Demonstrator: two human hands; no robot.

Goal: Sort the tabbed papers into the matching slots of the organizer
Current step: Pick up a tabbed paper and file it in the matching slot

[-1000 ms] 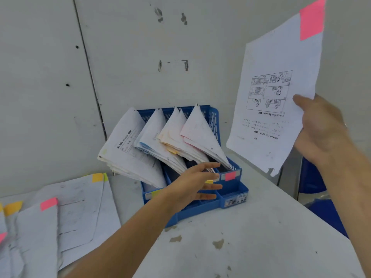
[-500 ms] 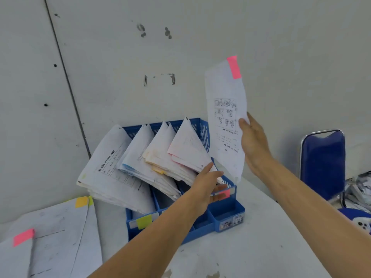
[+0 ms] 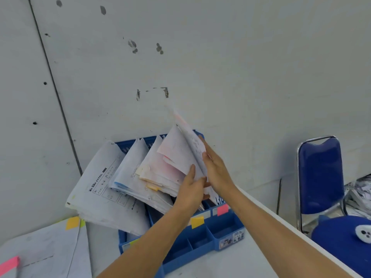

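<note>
A blue slotted organizer [image 3: 224, 231] stands against the wall, with several leaning bundles of paper in it. Colour tabs mark its front: pink [image 3: 222, 209], orange [image 3: 197, 222], yellow-green [image 3: 134, 241]. My right hand [image 3: 217, 169] holds the pink-tabbed sheet [image 3: 188, 135] edge-on, its lower end down in the rightmost slot beside the pink tab. My left hand [image 3: 192, 187] presses with straight fingers against the rightmost bundle [image 3: 176, 155], holding it leftward, away from the sheet.
Loose tabbed papers [image 3: 50, 251] lie on the white table at the left, with orange, green and pink tabs. A blue chair [image 3: 319, 177] stands to the right beyond the table edge, and a blue stool seat [image 3: 341, 241] is nearer. The wall is directly behind the organizer.
My right hand has brought the pink-tabbed sheet down and left from high in the air into the rightmost slot. My left hand has risen from the organizer's front to the rightmost bundle.
</note>
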